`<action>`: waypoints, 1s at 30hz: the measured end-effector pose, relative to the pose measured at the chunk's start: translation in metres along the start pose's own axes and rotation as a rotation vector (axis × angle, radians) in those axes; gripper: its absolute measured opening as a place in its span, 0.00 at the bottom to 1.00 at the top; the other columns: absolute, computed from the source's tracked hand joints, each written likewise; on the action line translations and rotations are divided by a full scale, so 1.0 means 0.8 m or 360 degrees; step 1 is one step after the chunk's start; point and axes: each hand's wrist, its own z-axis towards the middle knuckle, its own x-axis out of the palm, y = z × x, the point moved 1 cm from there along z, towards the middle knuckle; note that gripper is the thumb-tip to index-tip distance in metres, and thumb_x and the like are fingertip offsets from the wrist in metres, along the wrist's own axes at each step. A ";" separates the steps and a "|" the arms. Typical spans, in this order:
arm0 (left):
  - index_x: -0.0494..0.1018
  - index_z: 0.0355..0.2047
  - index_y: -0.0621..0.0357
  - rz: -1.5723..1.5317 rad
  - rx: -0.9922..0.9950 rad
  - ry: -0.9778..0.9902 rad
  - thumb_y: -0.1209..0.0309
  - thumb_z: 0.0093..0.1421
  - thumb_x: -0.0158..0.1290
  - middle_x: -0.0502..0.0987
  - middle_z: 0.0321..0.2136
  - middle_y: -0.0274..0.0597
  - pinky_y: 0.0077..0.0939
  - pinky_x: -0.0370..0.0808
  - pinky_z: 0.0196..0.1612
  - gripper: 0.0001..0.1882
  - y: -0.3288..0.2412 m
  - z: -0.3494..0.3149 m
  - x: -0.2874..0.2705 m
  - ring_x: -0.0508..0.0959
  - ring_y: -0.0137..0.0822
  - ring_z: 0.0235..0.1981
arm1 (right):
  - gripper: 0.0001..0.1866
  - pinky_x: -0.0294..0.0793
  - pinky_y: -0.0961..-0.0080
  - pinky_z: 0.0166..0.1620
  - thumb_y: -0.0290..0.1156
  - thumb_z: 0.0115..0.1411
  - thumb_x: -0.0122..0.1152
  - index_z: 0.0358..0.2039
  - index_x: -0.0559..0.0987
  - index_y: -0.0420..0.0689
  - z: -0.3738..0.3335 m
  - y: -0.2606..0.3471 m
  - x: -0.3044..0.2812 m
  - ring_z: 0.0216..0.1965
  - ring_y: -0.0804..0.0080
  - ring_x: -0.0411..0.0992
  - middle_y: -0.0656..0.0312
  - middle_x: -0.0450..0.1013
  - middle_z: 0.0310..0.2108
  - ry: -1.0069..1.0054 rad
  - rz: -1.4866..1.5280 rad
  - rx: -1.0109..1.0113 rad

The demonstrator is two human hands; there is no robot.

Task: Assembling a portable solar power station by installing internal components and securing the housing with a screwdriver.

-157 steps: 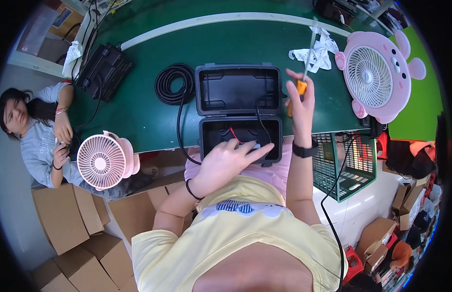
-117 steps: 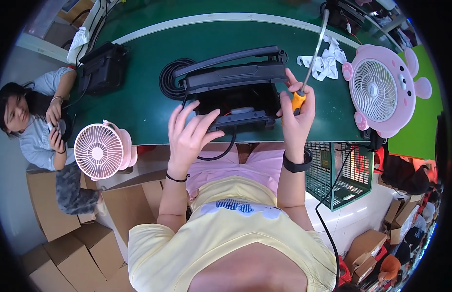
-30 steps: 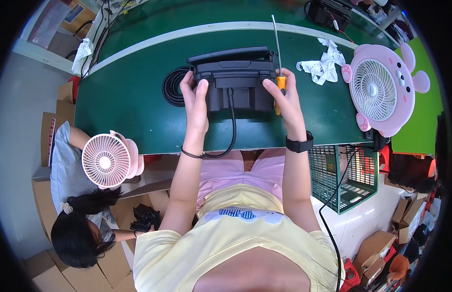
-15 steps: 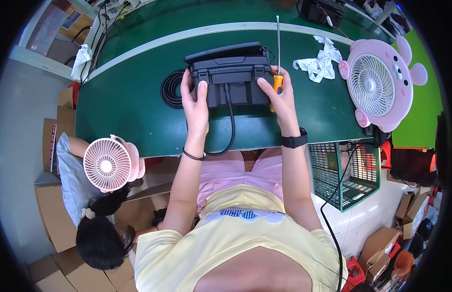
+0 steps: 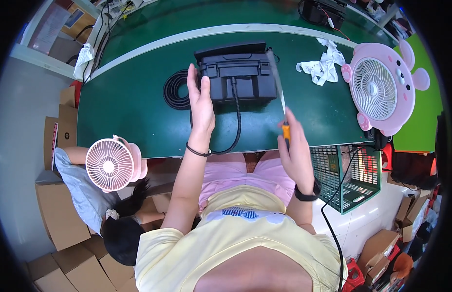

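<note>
A black plastic case [image 5: 241, 69] with latches on its front stands on the green bench, its lid tilted up at the back. A black ribbed cable [image 5: 239, 114] runs from its front and loops down toward the bench edge. My left hand [image 5: 201, 106] rests against the case's left side, fingers stretched out. Near the front edge, apart from the case, my right hand [image 5: 299, 155] is closed round a screwdriver [image 5: 286, 131] with an orange handle. The long shaft points away from me, blurred, passing by the case's right side. Coiled black cable [image 5: 171, 92] lies left of the case.
A pink animal-shaped fan [image 5: 406, 104] stands at the right, beside crumpled white paper [image 5: 324, 65]. Another small pink fan [image 5: 109, 165] is at the bench's left front. A green crate [image 5: 350, 194] sits below at right; a co-worker [image 5: 123, 238] bends low at left among cardboard boxes.
My right hand has left the case and come back toward me with the screwdriver. The case has shifted slightly right; my left hand's fingers have straightened. The co-worker's head has moved right.
</note>
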 end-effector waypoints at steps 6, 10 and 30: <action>0.46 0.71 0.57 0.0002 0.0041 0.0103 0.67 0.71 0.44 0.48 0.71 0.47 0.33 0.46 0.71 0.32 0.005 -0.007 0.009 0.49 0.42 0.71 | 0.26 0.77 0.63 0.32 0.22 0.61 0.55 0.61 0.68 0.47 -0.022 0.026 -0.012 0.30 0.56 0.78 0.54 0.76 0.41 0.0124 -0.0514 -0.0058; 0.45 0.71 0.57 -0.0023 -0.0010 0.0068 0.70 0.69 0.47 0.47 0.71 0.50 0.32 0.49 0.70 0.34 0.007 -0.019 0.007 0.51 0.42 0.70 | 0.22 0.77 0.66 0.30 0.27 0.64 0.55 0.59 0.71 0.49 -0.013 0.018 -0.002 0.29 0.58 0.78 0.55 0.77 0.40 0.0039 -0.0648 0.0005; 0.45 0.71 0.58 -0.0266 -0.0054 0.0015 0.77 0.60 0.59 0.47 0.70 0.53 0.37 0.51 0.69 0.45 0.008 -0.030 -0.004 0.50 0.48 0.70 | 0.21 0.78 0.68 0.28 0.29 0.65 0.55 0.59 0.72 0.49 -0.013 0.014 0.022 0.29 0.58 0.78 0.55 0.77 0.40 -0.0088 -0.0608 -0.0004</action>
